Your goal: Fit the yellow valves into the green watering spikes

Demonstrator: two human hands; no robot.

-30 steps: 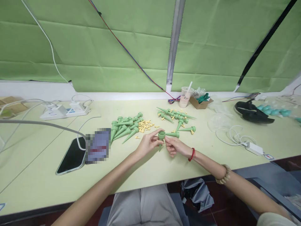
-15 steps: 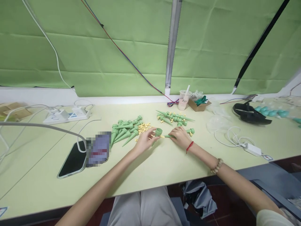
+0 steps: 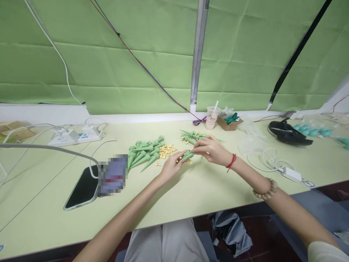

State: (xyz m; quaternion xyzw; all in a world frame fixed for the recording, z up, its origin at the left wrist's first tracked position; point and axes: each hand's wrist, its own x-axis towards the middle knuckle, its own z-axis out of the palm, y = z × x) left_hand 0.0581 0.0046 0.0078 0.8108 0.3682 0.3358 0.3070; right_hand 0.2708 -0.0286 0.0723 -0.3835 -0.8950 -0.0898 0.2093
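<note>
My left hand (image 3: 171,164) is closed around one end of a green plastic spike (image 3: 187,155). The fingers of my right hand (image 3: 214,150) pinch its other end, and part of the spike is hidden behind them. A small yellow piece shows just beneath the spike. To the left of my hands lies a pile of green spikes (image 3: 144,154) with cone-shaped tips. Between that pile and my left hand is a heap of small yellow pieces (image 3: 167,150). Behind my right hand lie several more green spikes (image 3: 191,137) with yellow pieces on them, partly covered by the hand.
Two phones (image 3: 83,189) lie at the left, near a power strip (image 3: 77,138) and loose cables. At the back stand a drink cup (image 3: 211,118) and a small cardboard box (image 3: 229,124). A white adapter (image 3: 292,174) and black curved object (image 3: 289,133) lie right.
My left hand has tilted the green spike sideways. My right hand has come off the spike on the table, moved up, and closed on the end of the one in my left hand.
</note>
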